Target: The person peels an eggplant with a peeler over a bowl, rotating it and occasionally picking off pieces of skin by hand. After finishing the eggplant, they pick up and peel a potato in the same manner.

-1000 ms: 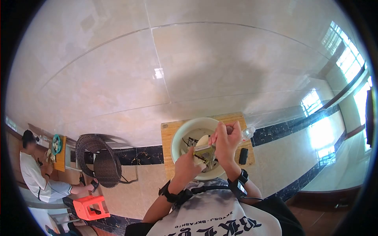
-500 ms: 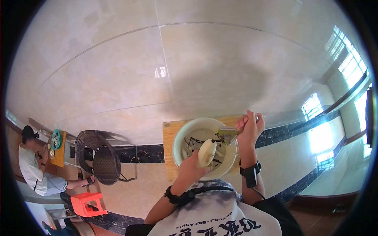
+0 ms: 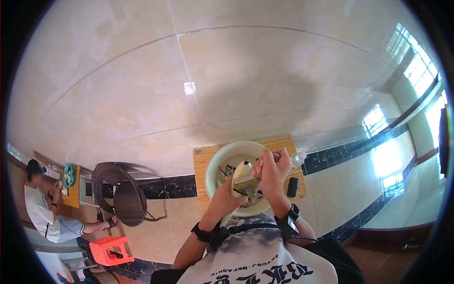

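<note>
Over a white basin (image 3: 213, 163), my left hand (image 3: 225, 201) is wrapped round a pale, peeled-looking vegetable (image 3: 242, 169). My right hand (image 3: 273, 173) grips a peeler (image 3: 247, 179), whose head lies against the vegetable's side. Dark and pale peelings (image 3: 229, 171) lie inside the basin, partly hidden by my hands. The basin stands on a wooden table (image 3: 200, 165).
A clear bottle (image 3: 298, 159) and a black object (image 3: 292, 187) are right of the basin. At left are a wicker chair (image 3: 128, 201), a red stool (image 3: 109, 249) and a seated person (image 3: 40, 203) beside a teal basin (image 3: 69, 175).
My right hand has moved left and down, bringing the peeler onto the vegetable. The bottle and black object have come into view. The vegetable is more upright.
</note>
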{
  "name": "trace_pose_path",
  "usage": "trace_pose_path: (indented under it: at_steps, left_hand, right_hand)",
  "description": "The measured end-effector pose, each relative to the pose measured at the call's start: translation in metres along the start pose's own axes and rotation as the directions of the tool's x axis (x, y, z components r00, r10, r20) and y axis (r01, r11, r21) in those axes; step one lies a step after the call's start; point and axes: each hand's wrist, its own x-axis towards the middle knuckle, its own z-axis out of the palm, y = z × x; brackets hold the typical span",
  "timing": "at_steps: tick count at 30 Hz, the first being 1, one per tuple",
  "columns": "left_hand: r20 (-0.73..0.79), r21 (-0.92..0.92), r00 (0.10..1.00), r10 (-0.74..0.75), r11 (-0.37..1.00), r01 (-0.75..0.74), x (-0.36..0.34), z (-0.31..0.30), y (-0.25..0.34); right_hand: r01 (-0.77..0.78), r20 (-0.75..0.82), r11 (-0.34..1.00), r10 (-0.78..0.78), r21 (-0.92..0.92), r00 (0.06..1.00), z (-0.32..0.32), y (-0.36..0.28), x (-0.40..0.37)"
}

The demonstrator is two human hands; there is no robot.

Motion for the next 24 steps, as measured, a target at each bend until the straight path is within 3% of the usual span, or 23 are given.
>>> trace_pose_path:
  at_steps: [4,6,10,13,16,21,24]
  left_hand:
    - [0.060,-0.111,0.998,0.016,0.994,-0.009,0.002,-0.008,-0.013]
    - [0.106,-0.114,0.994,-0.008,0.993,0.021,-0.002,-0.012,-0.013]
    - [0.153,-0.295,0.986,-0.064,0.950,0.107,-0.007,-0.013,0.001]
    - [0.216,-0.353,0.973,-0.080,0.923,0.155,-0.009,-0.022,0.004]
    - [0.275,-0.375,0.960,-0.054,0.913,0.159,-0.009,-0.030,-0.007]
    - [0.242,-0.436,0.970,0.008,0.894,0.101,-0.002,-0.037,-0.011]
    - [0.139,-0.424,0.987,0.075,0.906,-0.009,0.004,-0.034,-0.017]
  right_hand:
    - [0.091,-0.037,0.996,-0.091,-0.007,0.995,0.001,-0.006,0.011]
    - [0.053,-0.053,0.997,-0.051,0.049,0.997,-0.002,-0.010,0.032]
    - [-0.056,-0.059,0.991,0.064,0.125,0.996,-0.001,-0.015,0.042]
    - [0.089,-0.139,0.990,-0.073,0.108,0.988,-0.006,-0.012,0.053]
    - [0.073,-0.216,0.980,-0.032,0.184,0.976,-0.012,-0.022,0.065]
    - [-0.115,-0.011,0.968,0.120,0.221,0.993,-0.022,-0.016,0.048]
    - [-0.208,0.074,0.949,0.196,0.237,0.978,-0.008,-0.019,0.024]
